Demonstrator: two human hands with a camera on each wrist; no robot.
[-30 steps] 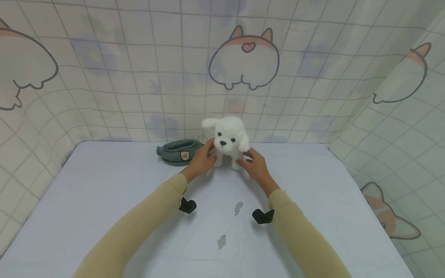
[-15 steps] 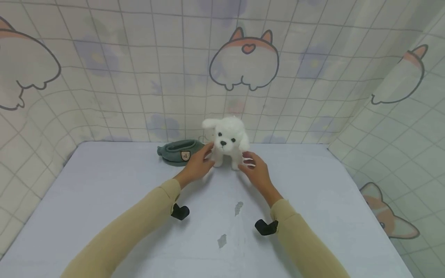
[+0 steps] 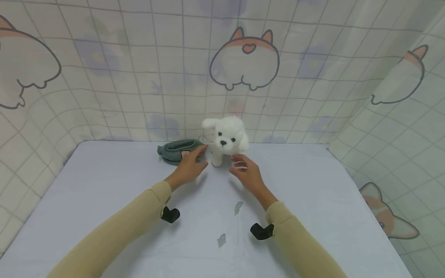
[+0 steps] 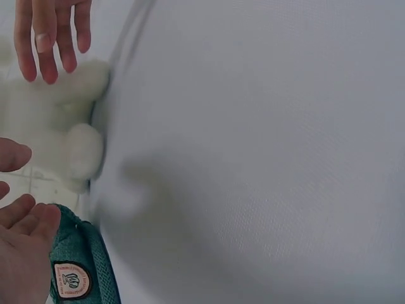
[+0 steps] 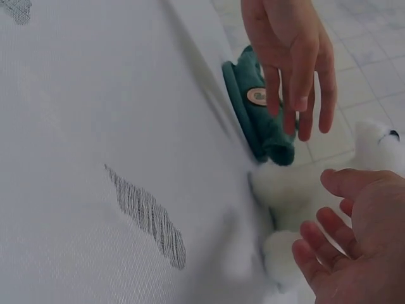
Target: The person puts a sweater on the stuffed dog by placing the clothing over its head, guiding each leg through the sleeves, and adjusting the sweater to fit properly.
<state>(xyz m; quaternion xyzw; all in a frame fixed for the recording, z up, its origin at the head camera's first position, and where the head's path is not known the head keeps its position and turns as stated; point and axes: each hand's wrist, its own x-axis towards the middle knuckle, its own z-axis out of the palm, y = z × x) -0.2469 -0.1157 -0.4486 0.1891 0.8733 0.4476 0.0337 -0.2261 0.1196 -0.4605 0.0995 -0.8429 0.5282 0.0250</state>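
Two hands, fingers parted, before a white toy dog (image 3: 228, 131) and a teal pouch (image 3: 168, 155).
The left hand (image 3: 187, 168), loosely spread, hovers in front of the pouch; the right hand (image 3: 248, 173), fingers gently bent and thumb apart, is before the toy's foreleg, contact unclear from where I stand. Beyond them the dog stands upright near the back edge of the table (image 3: 104, 193). Just beside it sits the pouch, badge forward, mouth gaping upward, its interior too shadowed for me to read.
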